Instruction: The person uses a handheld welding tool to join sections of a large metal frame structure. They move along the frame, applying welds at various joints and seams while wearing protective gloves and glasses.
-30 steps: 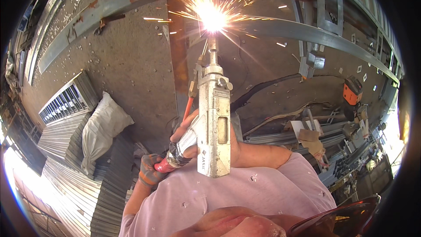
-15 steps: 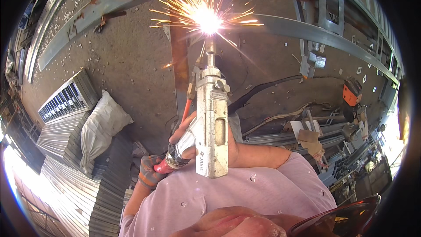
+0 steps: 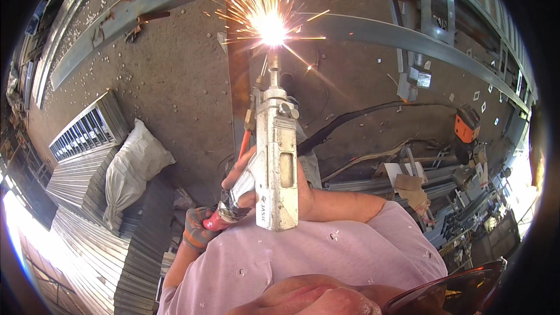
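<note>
A silver handheld welding gun [image 3: 279, 169] points away from me, its nozzle at a steel frame. A bright white flash [image 3: 273, 30] with orange sparks covers the contact spot and hides the seam. My right hand [image 3: 240, 169], bare, is wrapped round the gun's grip, with fingers showing left of the body and the rest partly hidden behind it. In a grey and orange glove, my left hand [image 3: 199, 228] closes round the red-wrapped cable end [image 3: 217, 221] below the grip. An orange-red hose [image 3: 245, 143] with a brass fitting runs along the gun's left side.
Steel beams [image 3: 373, 30] cross the far side. A white sack [image 3: 137, 166] lies on stacked ribbed metal profiles [image 3: 87, 245] at left. At right are a black cable [image 3: 361, 111], an orange machine [image 3: 466, 123], and piled metal offcuts [image 3: 373, 184] with cardboard.
The gun has shifted slightly left, and its rear end sits a little farther from me. Sparks spray in a narrower, more upward fan. Both hands keep their grip.
</note>
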The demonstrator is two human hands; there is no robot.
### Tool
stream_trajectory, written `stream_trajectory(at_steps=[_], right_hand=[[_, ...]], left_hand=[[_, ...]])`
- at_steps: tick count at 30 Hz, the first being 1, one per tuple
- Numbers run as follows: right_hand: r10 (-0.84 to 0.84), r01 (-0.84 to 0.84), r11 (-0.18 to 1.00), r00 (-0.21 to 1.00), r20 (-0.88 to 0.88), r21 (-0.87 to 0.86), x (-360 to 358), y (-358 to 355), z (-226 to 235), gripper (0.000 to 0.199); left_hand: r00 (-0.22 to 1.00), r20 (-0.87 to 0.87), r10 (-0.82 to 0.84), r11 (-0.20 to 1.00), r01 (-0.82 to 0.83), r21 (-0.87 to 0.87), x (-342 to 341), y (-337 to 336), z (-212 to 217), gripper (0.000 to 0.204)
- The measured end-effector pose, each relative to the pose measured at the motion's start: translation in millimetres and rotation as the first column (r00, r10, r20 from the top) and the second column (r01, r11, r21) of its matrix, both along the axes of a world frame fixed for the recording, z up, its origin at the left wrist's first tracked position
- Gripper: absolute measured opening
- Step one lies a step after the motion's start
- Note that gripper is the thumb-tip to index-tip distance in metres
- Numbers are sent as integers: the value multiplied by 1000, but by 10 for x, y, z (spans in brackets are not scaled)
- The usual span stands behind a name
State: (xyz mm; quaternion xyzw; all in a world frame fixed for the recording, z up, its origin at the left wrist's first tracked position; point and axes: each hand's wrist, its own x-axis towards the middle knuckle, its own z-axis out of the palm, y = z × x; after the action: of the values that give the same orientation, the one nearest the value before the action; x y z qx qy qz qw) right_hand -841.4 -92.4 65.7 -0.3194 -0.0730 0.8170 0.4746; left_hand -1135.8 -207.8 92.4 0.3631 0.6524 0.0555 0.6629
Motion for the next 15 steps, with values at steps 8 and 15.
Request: stream_trajectory(at_steps=[8,15], right_hand=[[-56,54,998,997,-56,-26,-117,-30,-143,25],[119,-141,954,988,98,264,-93,-110,55,48]], left_hand=[[950,-86,-299,916,312,254,-63,-228,-1,8],[987,-21,-161,984,162,70,104,-296,149,15]])
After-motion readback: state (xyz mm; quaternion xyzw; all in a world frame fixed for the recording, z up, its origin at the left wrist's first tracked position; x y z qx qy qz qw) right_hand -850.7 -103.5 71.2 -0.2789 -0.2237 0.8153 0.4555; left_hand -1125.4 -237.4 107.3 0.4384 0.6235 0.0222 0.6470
